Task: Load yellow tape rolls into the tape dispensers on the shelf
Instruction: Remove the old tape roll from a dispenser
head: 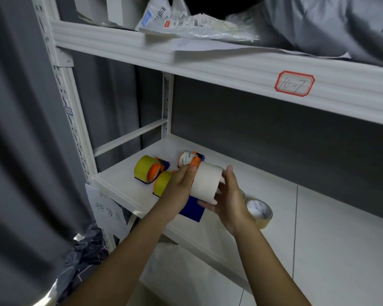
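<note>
Both hands hold a pale cream tape roll above the white lower shelf. My left hand grips its left side, and a blue dispenser part shows below that hand. My right hand cups the roll's right end with curled fingers. A dispenser loaded with a yellow roll stands at the shelf's left. A second yellow roll sits just right of it, partly hidden by my left hand. Behind lies an orange and blue dispenser with a white-labelled roll.
A clear tape roll lies on the shelf right of my right hand. The upper shelf beam carries a red-bordered label, with plastic bags and grey parcels above. A grey curtain hangs at the left. A handwritten paper hangs below the shelf's edge.
</note>
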`<state>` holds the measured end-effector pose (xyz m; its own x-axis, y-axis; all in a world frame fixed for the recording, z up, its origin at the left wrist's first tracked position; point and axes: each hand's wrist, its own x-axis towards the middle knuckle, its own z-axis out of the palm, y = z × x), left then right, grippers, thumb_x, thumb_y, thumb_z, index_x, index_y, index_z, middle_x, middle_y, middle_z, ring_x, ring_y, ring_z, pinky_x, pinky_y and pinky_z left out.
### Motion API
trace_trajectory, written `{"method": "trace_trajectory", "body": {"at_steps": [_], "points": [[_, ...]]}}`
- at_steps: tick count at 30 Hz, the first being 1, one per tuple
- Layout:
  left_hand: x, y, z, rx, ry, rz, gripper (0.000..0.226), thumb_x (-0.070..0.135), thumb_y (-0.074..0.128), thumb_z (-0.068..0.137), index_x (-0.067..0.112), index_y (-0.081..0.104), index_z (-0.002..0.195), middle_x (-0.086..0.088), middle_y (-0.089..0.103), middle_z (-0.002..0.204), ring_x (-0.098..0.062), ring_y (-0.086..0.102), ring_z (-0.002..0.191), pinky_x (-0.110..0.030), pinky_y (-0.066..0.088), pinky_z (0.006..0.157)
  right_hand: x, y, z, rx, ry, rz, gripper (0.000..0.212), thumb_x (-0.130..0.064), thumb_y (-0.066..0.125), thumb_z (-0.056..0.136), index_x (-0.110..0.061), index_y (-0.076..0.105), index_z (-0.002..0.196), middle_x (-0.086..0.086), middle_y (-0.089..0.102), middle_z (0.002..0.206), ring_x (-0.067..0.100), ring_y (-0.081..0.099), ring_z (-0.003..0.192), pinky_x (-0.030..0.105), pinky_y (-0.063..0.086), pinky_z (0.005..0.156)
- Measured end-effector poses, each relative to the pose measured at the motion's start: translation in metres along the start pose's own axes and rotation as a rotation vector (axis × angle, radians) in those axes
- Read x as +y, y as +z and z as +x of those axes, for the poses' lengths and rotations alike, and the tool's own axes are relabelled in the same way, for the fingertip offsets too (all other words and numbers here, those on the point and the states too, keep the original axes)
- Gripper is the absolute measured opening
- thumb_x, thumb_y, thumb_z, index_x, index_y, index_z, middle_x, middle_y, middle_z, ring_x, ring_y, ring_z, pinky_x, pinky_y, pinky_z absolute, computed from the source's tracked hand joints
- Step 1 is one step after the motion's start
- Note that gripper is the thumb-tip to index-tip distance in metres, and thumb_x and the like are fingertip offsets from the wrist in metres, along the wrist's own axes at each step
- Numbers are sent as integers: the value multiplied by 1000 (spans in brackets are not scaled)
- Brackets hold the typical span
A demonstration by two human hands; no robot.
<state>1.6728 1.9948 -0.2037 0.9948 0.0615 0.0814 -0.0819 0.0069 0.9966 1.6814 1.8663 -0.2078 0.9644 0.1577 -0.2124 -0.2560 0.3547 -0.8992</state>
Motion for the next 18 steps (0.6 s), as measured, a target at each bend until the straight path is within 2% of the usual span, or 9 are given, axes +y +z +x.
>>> {"method": "trace_trajectory", "body": {"at_steps": [3,5,7,9,13,15,18], "points": [[-10,0,-7,-78,139,153,26,38,36,98,34,51,118,11,57,104,-1,57,94,-8,48,67,-5,-5,0,-141,189,53,63,-74,47,76,-25,66,110,9,70,111,27,65,105,55,52,86],[-14,2,-10,-98,170,171,30,35,37,98,28,51,124,9,57,106,-3,58,96,-9,49,69,-8,-3,2,-173,270,55,68,-77,54,68,-24,69,108,9,71,110,26,67,102,52,53,87],[-15,4,-10,-48,131,122,28,41,39,96,30,56,116,4,60,107,-7,60,95,-12,50,64,-3,3,6,-103,281,10,65,-74,61,62,-24,70,104,4,74,98,20,71,88,41,58,74],[-17,6,-8,16,68,117,24,48,38,94,36,57,103,5,62,101,-6,60,89,-14,48,62,9,11,10,-6,247,-29,57,-68,61,69,-26,65,108,-2,74,87,14,71,77,30,55,58],[-23,8,-3,118,57,148,26,47,35,96,40,57,84,12,62,85,-2,61,79,-16,45,58,28,22,15,101,169,-24,52,-61,52,81,-25,55,119,3,68,106,19,65,93,30,53,60],[-27,5,-1,159,63,123,26,45,35,96,40,57,84,13,63,85,-3,62,80,-14,46,58,32,25,16,131,117,-47,45,-59,51,83,-28,55,114,4,66,110,20,64,95,32,54,60],[-29,2,0,190,67,116,25,43,36,97,40,57,85,12,63,86,-3,62,80,-10,46,55,31,31,16,168,33,-90,28,-56,50,86,-32,52,100,0,65,101,17,64,86,28,54,50]]}}
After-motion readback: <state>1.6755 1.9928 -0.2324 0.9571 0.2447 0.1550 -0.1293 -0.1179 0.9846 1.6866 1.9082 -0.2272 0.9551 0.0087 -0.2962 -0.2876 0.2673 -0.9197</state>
